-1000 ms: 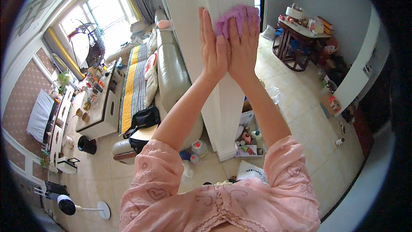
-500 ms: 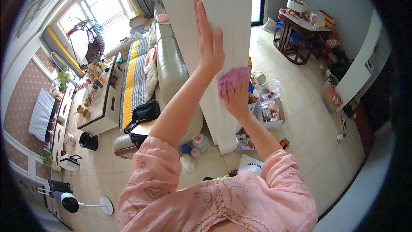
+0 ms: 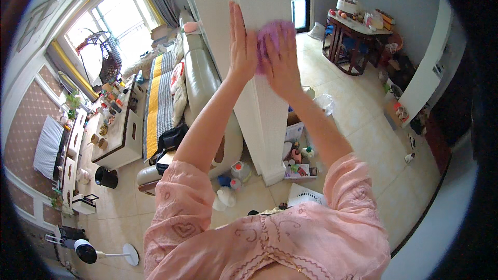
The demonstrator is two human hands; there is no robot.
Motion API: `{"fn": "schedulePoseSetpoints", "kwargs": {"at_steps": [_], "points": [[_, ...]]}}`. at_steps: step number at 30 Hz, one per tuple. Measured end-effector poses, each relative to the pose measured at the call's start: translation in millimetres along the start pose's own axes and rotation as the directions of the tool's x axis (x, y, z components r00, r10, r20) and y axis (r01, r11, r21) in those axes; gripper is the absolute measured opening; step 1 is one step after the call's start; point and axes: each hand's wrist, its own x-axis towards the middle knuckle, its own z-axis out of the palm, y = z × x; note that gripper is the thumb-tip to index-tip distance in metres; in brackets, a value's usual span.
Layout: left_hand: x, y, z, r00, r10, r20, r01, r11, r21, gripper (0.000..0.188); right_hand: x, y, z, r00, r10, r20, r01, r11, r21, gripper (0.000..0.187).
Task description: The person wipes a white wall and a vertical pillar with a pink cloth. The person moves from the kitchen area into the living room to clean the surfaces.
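A white pillar (image 3: 262,119) stands right before me. My left hand (image 3: 241,49) lies against its left face with the fingers stretched upward, holding nothing. Just right of it, my right hand (image 3: 281,65) presses a purple cloth (image 3: 264,46) flat on the pillar's front face. The fingers of that hand are spread over the cloth, which is slightly blurred and shows above and left of them. Both forearms reach up from pink sleeves.
Left of the pillar is a grey-green leather sofa (image 3: 199,80); bottles (image 3: 238,171) stand near its end. At the pillar's right foot sit a box of small items (image 3: 301,171) and a white bag (image 3: 306,195). A low table (image 3: 122,129) stands farther left, a dark-legged table (image 3: 358,26) far right.
My right hand has moved the purple cloth up the pillar, from below my left hand to beside it. The left hand stays in nearly the same place on the pillar.
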Motion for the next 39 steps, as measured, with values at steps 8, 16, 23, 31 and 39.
{"fn": "schedulePoseSetpoints", "kwargs": {"at_steps": [8, 16, 23, 31, 39], "points": [[-11.7, -0.2, 11.1, 0.998, -0.006, -0.06, 0.002, 0.998, -0.062, 0.059, 150.7, 5.0, -35.6, 0.982, -0.113, -0.148, 0.092, 0.986, -0.14, 0.051], [-16.4, -6.4, 13.9, 0.998, 0.005, -0.062, -0.013, 0.99, -0.139, 0.065, 116.6, 5.2, -23.1, 0.993, 0.005, -0.121, -0.017, 0.996, -0.093, 0.05], [-16.3, -2.4, 12.8, 0.998, -0.026, -0.049, 0.016, 0.982, -0.186, 0.066, 77.4, 11.3, -3.9, 0.984, -0.019, -0.178, 0.0, 0.994, -0.105, 0.046], [-15.2, -4.7, 13.2, 0.989, 0.095, -0.117, -0.111, 0.985, -0.136, 0.063, 20.2, 1.2, 3.2, 0.994, 0.037, -0.107, -0.042, 0.998, -0.04, 0.047], [-15.6, -6.1, 16.2, 0.989, 0.085, -0.12, -0.1, 0.986, -0.13, 0.06, -101.9, -19.6, -0.2, 0.972, 0.156, 0.175, -0.16, 0.987, 0.004, 0.046]]}}
